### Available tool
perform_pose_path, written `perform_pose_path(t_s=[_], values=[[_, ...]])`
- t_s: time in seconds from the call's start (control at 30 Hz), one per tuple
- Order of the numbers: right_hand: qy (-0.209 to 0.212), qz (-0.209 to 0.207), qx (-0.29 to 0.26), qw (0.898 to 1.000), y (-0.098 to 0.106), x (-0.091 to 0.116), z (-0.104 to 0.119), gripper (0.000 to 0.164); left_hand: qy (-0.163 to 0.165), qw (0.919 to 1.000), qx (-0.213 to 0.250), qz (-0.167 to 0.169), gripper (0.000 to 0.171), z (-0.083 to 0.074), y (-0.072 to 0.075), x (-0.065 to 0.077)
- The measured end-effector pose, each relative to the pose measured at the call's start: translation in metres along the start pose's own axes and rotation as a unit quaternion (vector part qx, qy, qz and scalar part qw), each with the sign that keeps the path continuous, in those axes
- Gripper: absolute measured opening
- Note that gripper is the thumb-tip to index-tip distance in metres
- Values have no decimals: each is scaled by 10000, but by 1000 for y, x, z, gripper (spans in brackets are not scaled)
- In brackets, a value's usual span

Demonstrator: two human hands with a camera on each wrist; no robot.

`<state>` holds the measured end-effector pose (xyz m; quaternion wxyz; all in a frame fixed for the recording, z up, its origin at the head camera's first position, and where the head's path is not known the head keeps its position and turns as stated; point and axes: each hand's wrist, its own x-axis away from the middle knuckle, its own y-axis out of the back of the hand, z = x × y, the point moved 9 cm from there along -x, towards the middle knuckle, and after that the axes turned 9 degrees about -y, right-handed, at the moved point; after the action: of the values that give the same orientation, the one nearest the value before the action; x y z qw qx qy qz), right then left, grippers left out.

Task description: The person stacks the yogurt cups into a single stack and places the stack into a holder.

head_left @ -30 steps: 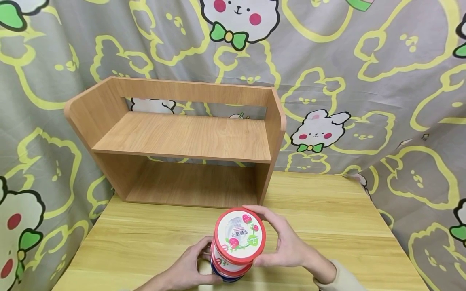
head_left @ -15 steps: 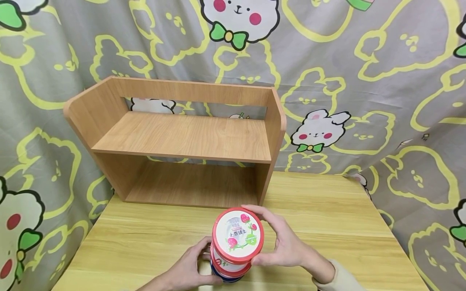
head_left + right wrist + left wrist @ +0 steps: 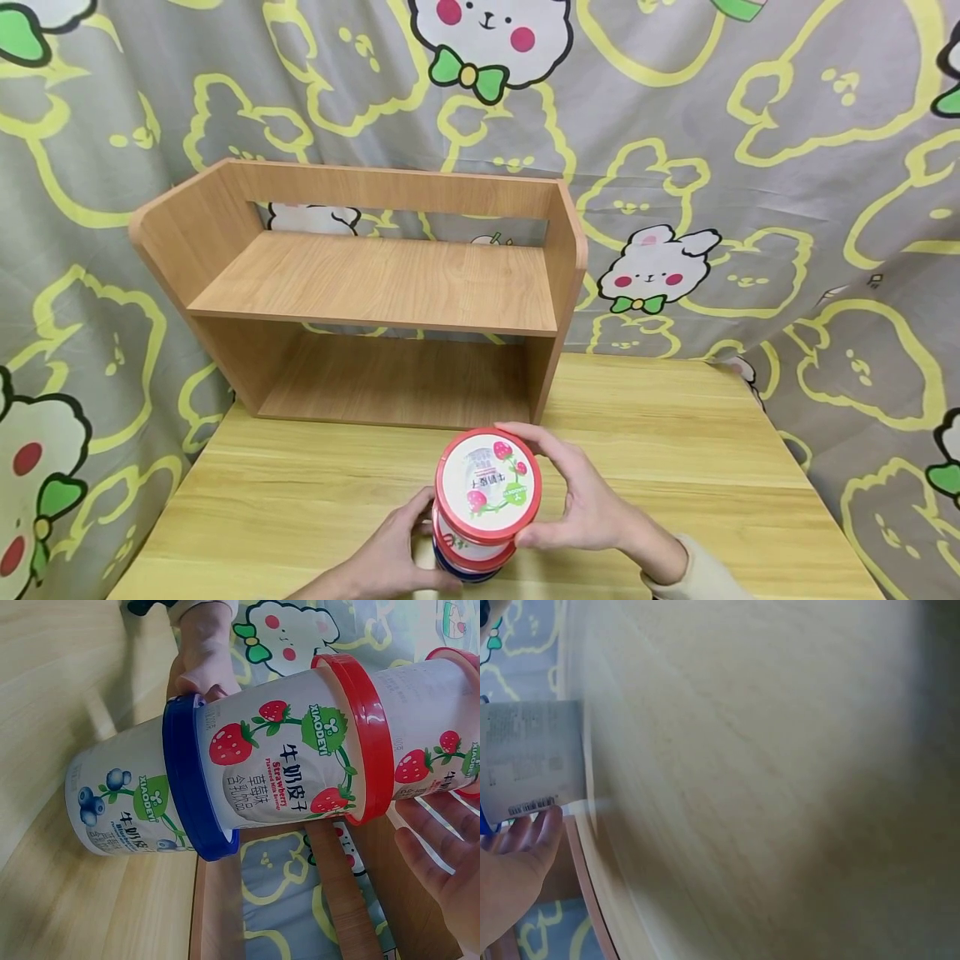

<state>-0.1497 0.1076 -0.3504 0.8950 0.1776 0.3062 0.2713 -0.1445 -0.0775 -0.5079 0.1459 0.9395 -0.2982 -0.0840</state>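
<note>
Three lidded tubs stand upright in one stack on the table. At the bottom is a white blueberry tub [image 3: 120,799] with a blue lid [image 3: 196,776]. Above it sits a red-lidded strawberry tub [image 3: 274,754], and a second strawberry tub [image 3: 488,483] tops the stack, its printed lid facing up. My left hand [image 3: 393,550] holds the blueberry tub around its blue lid, with the thumb on the near side. In the left wrist view the left hand [image 3: 517,874] shows its fingers at the tub's far side. My right hand [image 3: 573,492] grips the top tub by its rim, thumb near and index finger far.
Behind the stack, a two-tier wooden shelf [image 3: 382,279] stands at the back left of the table [image 3: 675,450]. A patterned grey curtain [image 3: 795,150] hangs around the back and both sides.
The top tub and my right hand have shifted very slightly left; both hands keep their hold.
</note>
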Motion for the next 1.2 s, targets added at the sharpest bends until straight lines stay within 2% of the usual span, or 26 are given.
perform_pose_path(t_s=[0.23, 0.47, 0.73, 0.83, 1.07, 1.2], values=[[88, 36, -23, 10000, -1, 0, 2, 89, -181, 9998, 49, -16, 94, -1, 0, -2], [-14, 95, -53, 9999, -1, -1, 0, 88, -94, 9999, 137, 29, 99, 0, 0, -2], [-196, 142, -94, 9997, 1, 2, -3, 87, -158, 9994, 301, 80, 100, 0, 0, -4], [-204, 32, -43, 9998, 4, 4, -4, 83, -200, 9994, 256, 100, 102, 0, -1, -4], [140, -475, 72, 9987, 19, 7, -4, 70, -228, 9995, 204, 127, 103, 0, -2, -5], [130, -732, 22, 9972, 30, 10, -9, 64, -215, 9995, 173, 126, 102, 0, -2, -5]])
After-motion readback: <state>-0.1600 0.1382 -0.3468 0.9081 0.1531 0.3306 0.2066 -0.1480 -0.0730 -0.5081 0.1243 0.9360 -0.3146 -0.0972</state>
